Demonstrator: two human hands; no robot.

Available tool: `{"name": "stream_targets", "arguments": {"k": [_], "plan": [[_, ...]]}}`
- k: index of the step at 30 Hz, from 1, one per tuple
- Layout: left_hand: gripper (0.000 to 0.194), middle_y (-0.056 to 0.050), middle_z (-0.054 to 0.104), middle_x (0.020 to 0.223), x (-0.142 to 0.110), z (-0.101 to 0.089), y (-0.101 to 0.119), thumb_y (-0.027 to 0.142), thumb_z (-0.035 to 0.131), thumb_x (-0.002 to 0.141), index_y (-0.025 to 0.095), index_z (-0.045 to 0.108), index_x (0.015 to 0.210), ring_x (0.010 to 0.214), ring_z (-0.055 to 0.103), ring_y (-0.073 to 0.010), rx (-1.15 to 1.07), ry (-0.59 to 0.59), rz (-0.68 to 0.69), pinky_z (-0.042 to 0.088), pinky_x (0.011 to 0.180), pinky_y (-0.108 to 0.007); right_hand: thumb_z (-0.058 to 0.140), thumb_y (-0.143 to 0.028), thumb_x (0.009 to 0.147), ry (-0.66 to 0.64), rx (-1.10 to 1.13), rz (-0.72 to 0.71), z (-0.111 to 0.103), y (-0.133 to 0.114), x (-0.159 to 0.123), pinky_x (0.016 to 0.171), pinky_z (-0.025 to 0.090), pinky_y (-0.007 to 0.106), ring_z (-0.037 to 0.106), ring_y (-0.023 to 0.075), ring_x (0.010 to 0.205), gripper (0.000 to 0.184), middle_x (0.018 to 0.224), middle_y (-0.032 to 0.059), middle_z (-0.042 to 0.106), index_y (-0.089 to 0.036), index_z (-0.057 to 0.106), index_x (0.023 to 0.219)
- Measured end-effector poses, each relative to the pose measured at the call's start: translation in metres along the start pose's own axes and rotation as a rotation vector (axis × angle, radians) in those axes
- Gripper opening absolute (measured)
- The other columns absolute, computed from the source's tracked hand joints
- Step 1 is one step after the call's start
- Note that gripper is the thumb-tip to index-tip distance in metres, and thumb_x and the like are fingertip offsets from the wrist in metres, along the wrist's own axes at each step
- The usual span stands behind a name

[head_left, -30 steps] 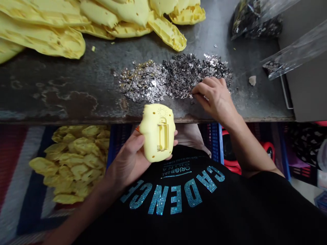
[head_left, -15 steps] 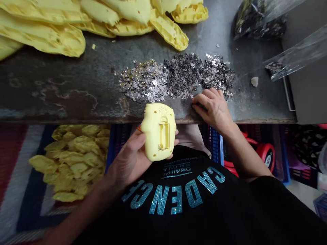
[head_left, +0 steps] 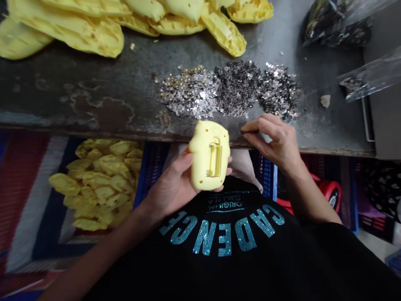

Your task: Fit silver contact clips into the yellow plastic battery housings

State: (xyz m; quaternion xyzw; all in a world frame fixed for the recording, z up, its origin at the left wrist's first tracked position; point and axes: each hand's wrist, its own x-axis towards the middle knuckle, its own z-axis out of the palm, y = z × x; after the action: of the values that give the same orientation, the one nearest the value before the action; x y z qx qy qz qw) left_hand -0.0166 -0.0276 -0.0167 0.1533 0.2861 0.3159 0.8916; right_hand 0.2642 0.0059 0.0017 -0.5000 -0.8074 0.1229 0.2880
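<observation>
My left hand (head_left: 175,177) is wrapped round a yellow plastic toy housing (head_left: 202,167), its back facing up. An open battery compartment (head_left: 214,160) with metal springs shows in it, with screw holes near the corners. Thumb and forefinger of my right hand (head_left: 275,140) pinch a small dark metal piece (head_left: 242,132) just above the bench's front edge, right of the housing. Beyond the hands lie three heaps of small metal contacts: a silvery heap (head_left: 191,92), a darker heap (head_left: 238,88) and a mixed shiny heap (head_left: 280,92).
Yellow plastic shells (head_left: 84,31) are stacked at the back left of the worn metal bench (head_left: 62,100). Plastic bags of metal parts (head_left: 338,25) lie at the back right, near a white lump (head_left: 325,100). Below the bench are more yellow shells (head_left: 103,179) and a blue crate (head_left: 266,175).
My right hand has drawn back from the mixed heap toward the bench edge, now pinching a small dark piece. The view has shifted, and the housing stays in my left hand.
</observation>
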Motion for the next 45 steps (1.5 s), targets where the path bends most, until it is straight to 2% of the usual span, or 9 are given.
{"name": "stream_targets", "arguments": {"k": [6,14,19,28,31,35,37,42,45], "plan": [[0.066,-0.016,0.083,0.13,-0.001,0.008,-0.002,0.051,0.086,0.093,0.017,0.069,0.147,0.109,0.085,-0.04,-0.053,0.019,-0.019,0.074,0.069,-0.038,0.073,-0.025,0.108,-0.053,0.131,-0.236,-0.016,-0.036,0.013,0.083,0.055,0.034,0.072,0.0179,0.088,0.004,0.099,0.0008,0.079,-0.022,0.074,0.111],[0.071,-0.019,0.084,0.128,-0.007,0.009,-0.004,0.056,0.083,0.097,0.011,0.066,0.149,0.106,0.086,-0.0373,-0.108,-0.017,-0.04,0.071,0.066,-0.031,0.062,-0.027,0.114,-0.161,-0.004,-0.406,-0.018,-0.045,0.026,0.08,0.059,0.037,0.066,0.0192,0.091,0.008,0.1,0.002,0.072,-0.025,0.069,0.116],[0.072,-0.016,0.085,0.124,-0.007,0.008,-0.002,0.055,0.081,0.1,0.01,0.059,0.152,0.102,0.087,-0.0352,-0.129,-0.074,-0.045,0.072,0.066,-0.031,0.055,-0.025,0.116,-0.215,-0.019,-0.472,-0.02,-0.047,0.028,0.084,0.059,0.039,0.063,0.0199,0.095,0.015,0.105,0.0035,0.069,-0.024,0.068,0.125],[0.087,-0.018,0.087,0.117,-0.007,0.008,-0.001,0.056,0.065,0.11,0.004,0.034,0.172,0.099,0.088,-0.03,-0.083,-0.18,-0.05,0.071,0.071,-0.027,0.051,-0.025,0.118,-0.222,-0.046,-0.491,-0.023,-0.05,0.023,0.086,0.061,0.041,0.065,0.0201,0.097,0.02,0.107,0.0055,0.07,-0.021,0.068,0.127],[0.081,-0.018,0.087,0.12,-0.008,0.013,0.0,0.055,0.063,0.112,0.004,0.039,0.169,0.104,0.088,-0.0314,-0.082,-0.155,-0.049,0.071,0.072,-0.027,0.052,-0.026,0.117,-0.197,-0.022,-0.407,-0.024,-0.051,0.018,0.085,0.061,0.041,0.067,0.021,0.097,0.018,0.106,0.0049,0.073,-0.025,0.069,0.124],[0.077,-0.017,0.086,0.125,-0.009,0.018,0.001,0.056,0.076,0.104,0.007,0.053,0.16,0.103,0.087,-0.0343,-0.079,-0.088,-0.03,0.071,0.068,-0.028,0.057,-0.022,0.114,-0.095,0.024,-0.28,-0.021,-0.051,0.008,0.086,0.059,0.043,0.069,0.0219,0.097,0.018,0.113,0.0039,0.077,-0.03,0.072,0.122],[0.078,-0.019,0.085,0.129,-0.009,0.019,0.002,0.057,0.079,0.101,0.008,0.056,0.157,0.103,0.087,-0.0363,-0.069,-0.064,-0.027,0.071,0.066,-0.028,0.059,-0.022,0.113,-0.042,0.018,-0.302,-0.016,-0.048,0.002,0.085,0.057,0.043,0.067,0.0215,0.095,0.019,0.117,0.004,0.078,-0.03,0.072,0.124],[0.066,-0.016,0.086,0.121,-0.01,0.022,0.002,0.054,0.064,0.111,0.006,0.059,0.155,0.107,0.087,-0.036,-0.052,-0.077,-0.012,0.07,0.068,-0.027,0.062,-0.024,0.11,0.09,-0.092,-0.429,0.002,-0.041,-0.012,0.079,0.053,0.044,0.065,0.0245,0.095,0.027,0.119,0.0081,0.08,-0.027,0.072,0.136],[0.063,-0.015,0.087,0.118,-0.01,0.021,0.0,0.056,0.07,0.107,0.009,0.065,0.148,0.104,0.087,-0.0353,-0.059,-0.079,0.016,0.07,0.067,-0.027,0.066,-0.024,0.109,0.151,-0.113,-0.445,0.008,-0.041,-0.017,0.077,0.051,0.044,0.066,0.0252,0.095,0.031,0.118,0.0094,0.082,-0.024,0.072,0.14]]}}
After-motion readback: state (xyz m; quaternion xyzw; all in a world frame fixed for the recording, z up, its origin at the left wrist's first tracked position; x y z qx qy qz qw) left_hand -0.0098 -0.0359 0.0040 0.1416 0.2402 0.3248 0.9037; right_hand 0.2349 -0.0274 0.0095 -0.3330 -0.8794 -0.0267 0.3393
